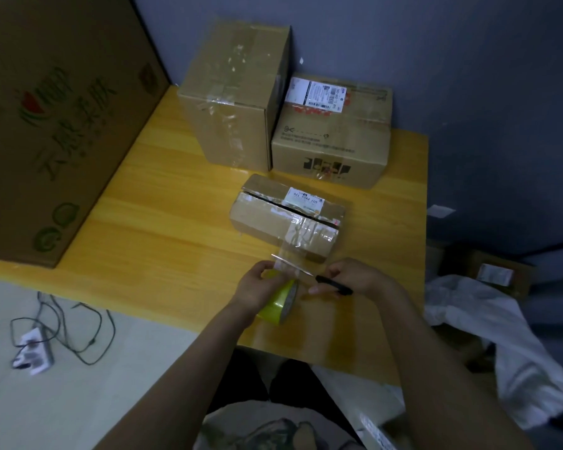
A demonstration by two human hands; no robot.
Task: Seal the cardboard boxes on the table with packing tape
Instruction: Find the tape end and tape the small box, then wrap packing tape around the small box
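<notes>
The yellow wooden table (163, 222) fills the middle of the view, and a very large carton (46, 125) printed in green stands on it far out to the left of the fingers. Well beyond the fingertips, at the back by the blue wall, a tall brown box (234, 102) stands upright with wrinkled clear tape down its front, touching a lower box (332, 141) that bears a white shipping label and a dashed cutting line. Just ahead of both hands lies the small box (273, 216), the one being sealed: plain brown card, its top flaps parted by a dark slit along the seam, a white label (printed 507 P802 170) straddling that slit, and glossy, creased clear tape laid over its right end and down the near face. From that face a strip of clear tape (290, 251) stretches toward the person, reaching the fingers. The left hand (260, 280) has its fingers curled around a yellow-green tape roll (278, 306), which hangs under the palm just above the table's near edge. The right hand (355, 277) grips the black handle of the scissors (333, 285), fingers curled through it, and the thin pale blade lies across the strip between the two hands. On the floor, left of the left forearm, a power strip (35, 349) sits among dark cables.
</notes>
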